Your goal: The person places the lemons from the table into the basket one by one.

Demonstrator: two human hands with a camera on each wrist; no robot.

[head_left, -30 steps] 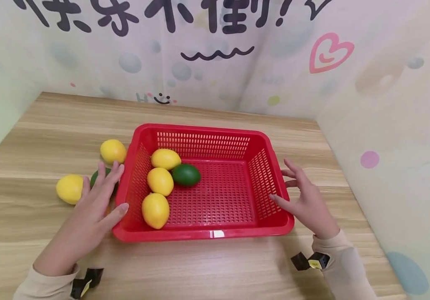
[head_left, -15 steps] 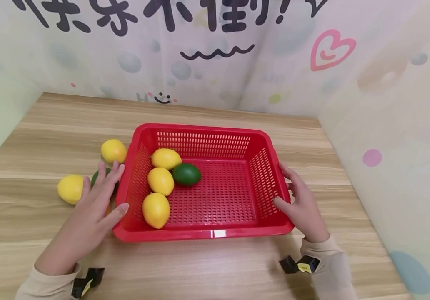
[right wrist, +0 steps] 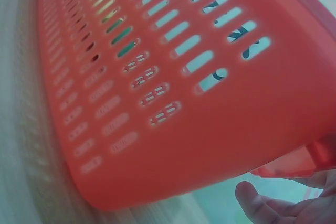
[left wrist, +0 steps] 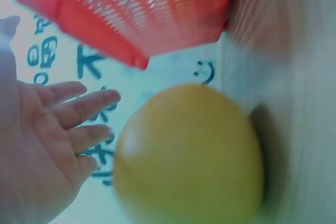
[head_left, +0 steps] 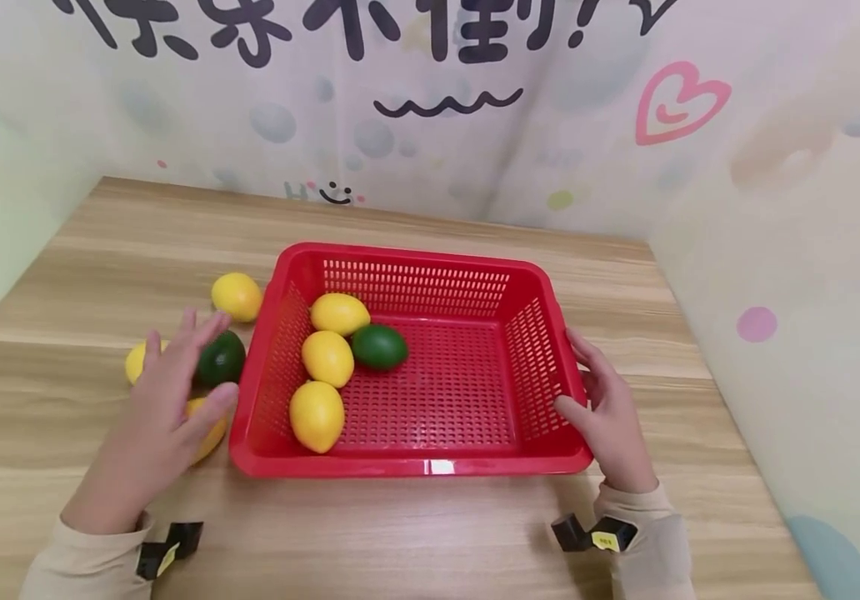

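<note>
A red perforated plastic basket stands on the wooden table. Inside, along its left side, are three yellow lemons and a dark green oval fruit. My right hand grips the basket's right rim, thumb on the inner side and fingers outside. To the left, my left hand hovers with spread fingers, apart from the left rim and holding nothing. Beneath and around it lie another dark green fruit and an orange-yellow fruit, the latter partly hidden. A yellow fruit looms large in the left wrist view.
Two more yellow fruits, one at the back and one half covered by the left hand, lie left of the basket. A printed wall closes off the back of the table; another wall borders the right.
My right hand has moved in from beside the basket and taken hold of its right rim. My left hand has come away from the left rim, moving slightly left. The basket stays in place.
</note>
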